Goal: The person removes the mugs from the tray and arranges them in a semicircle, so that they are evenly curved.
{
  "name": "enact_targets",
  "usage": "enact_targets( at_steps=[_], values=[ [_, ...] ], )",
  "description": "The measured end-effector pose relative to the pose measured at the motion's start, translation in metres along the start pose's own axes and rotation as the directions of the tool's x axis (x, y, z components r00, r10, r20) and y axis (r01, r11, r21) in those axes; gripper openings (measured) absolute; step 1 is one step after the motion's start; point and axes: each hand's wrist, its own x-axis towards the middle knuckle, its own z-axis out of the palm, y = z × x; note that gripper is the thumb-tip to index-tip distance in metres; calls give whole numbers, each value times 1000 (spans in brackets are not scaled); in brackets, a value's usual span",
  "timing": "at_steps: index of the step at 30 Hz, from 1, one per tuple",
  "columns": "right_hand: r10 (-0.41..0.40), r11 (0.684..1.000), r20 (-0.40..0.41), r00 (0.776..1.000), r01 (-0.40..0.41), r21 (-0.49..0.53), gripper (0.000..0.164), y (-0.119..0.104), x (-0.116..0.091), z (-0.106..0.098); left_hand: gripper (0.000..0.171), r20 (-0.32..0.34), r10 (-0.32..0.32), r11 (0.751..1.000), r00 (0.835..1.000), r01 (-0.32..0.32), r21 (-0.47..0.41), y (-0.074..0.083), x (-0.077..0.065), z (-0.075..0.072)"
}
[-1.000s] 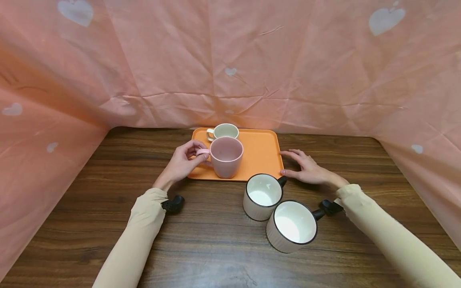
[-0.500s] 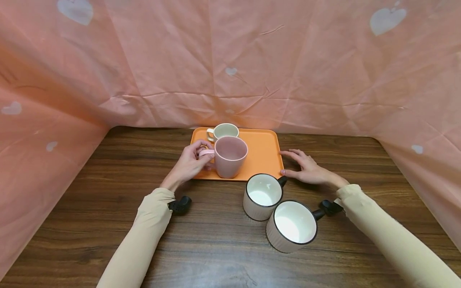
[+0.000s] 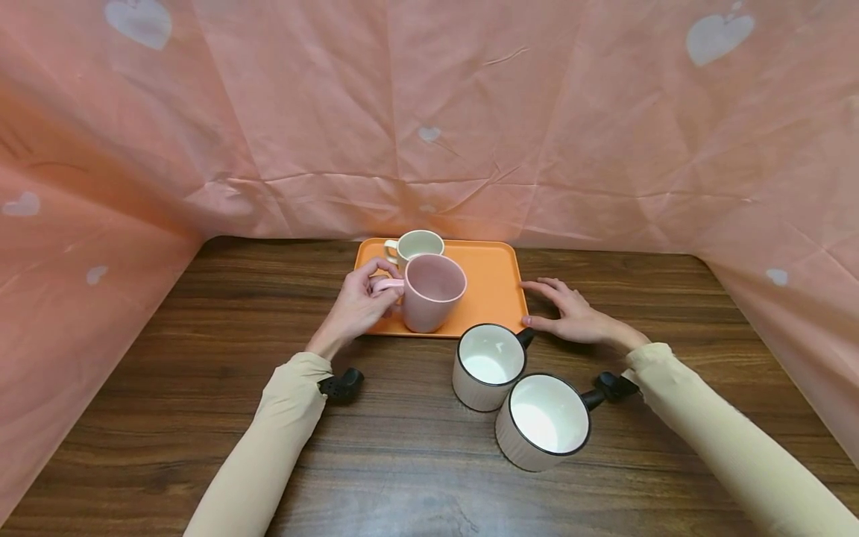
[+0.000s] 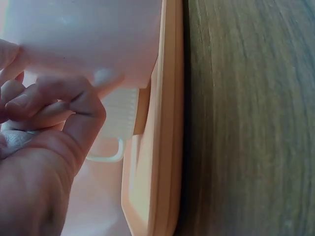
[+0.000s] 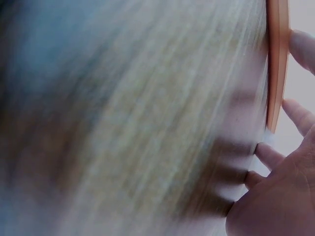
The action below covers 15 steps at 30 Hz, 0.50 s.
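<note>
Pink mug (image 3: pixel 432 302) is upright near the middle of the head view, over the front left part of the orange tray (image 3: pixel 493 276); you cannot tell whether its base touches down. Your left hand (image 3: pixel 352 302) grips its handle (image 3: pixel 389 285), fingers curled and thumb along the top. Your right hand (image 3: pixel 570 317), right of centre, has its fingers spread, thumb and index finger touching the tray's right edge. Behind the pink mug you see a small white cup (image 3: pixel 421 245) on the tray, its handle to the left. Below centre, two white mugs with black rims stand on the wooden table (image 3: pixel 389 455): the smaller mug (image 3: pixel 479 386) near the tray, the larger mug (image 3: pixel 530 444) just beside it, lower right.
</note>
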Motion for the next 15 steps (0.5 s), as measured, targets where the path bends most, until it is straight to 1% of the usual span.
enact_targets(
  at_steps=[6,15],
  values=[
    [0,1000,-4,1000,0,-3,68,-1,0,0,17,-3,7,1000,1000,-7,2,0,0,2],
    [-1,1000,-5,1000,1,-4,69,0,1,1,17,-31,36,999,999,-36,4,1,-3,-3]
  ],
)
